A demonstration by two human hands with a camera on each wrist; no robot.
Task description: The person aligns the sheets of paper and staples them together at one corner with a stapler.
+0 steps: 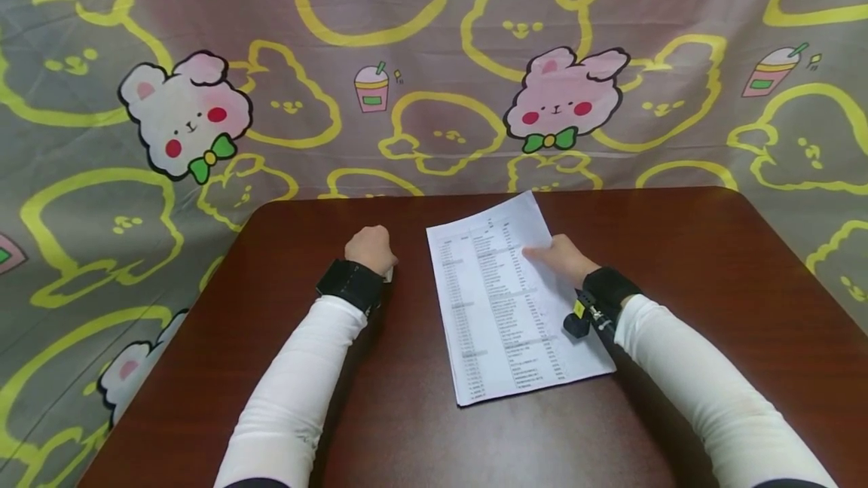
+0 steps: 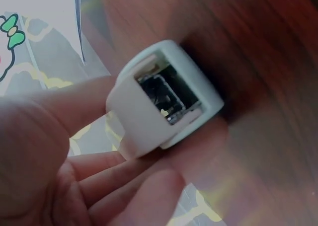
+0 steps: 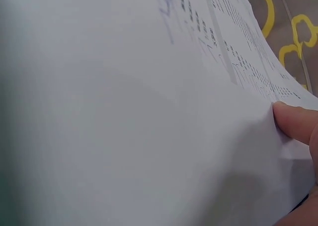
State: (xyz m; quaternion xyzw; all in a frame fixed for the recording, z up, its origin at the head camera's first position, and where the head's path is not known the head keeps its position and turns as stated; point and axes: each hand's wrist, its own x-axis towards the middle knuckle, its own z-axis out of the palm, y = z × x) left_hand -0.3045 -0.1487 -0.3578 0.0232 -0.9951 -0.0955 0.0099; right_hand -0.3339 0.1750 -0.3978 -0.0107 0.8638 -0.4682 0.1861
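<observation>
A small stack of printed paper sheets (image 1: 498,315) is tilted over the middle of the table, its top page covered in rows of text. My right hand (image 1: 566,258) pinches the right edge, thumb (image 3: 293,120) on the printed face; the fingers behind are mostly hidden. Left of the paper and apart from it, my left hand (image 1: 370,247) grips a small, rounded white device (image 2: 136,114) that looks like a mini stapler. A rectangular opening at its end shows metal parts inside. The head view hides most of it behind the hand.
The dark brown wooden table (image 1: 407,443) has a glossy top and rounded far corners. Behind it hangs a cloth backdrop (image 1: 434,66) with cartoon animals. Black straps (image 1: 349,285) with cameras sit on both wrists, over white sleeves.
</observation>
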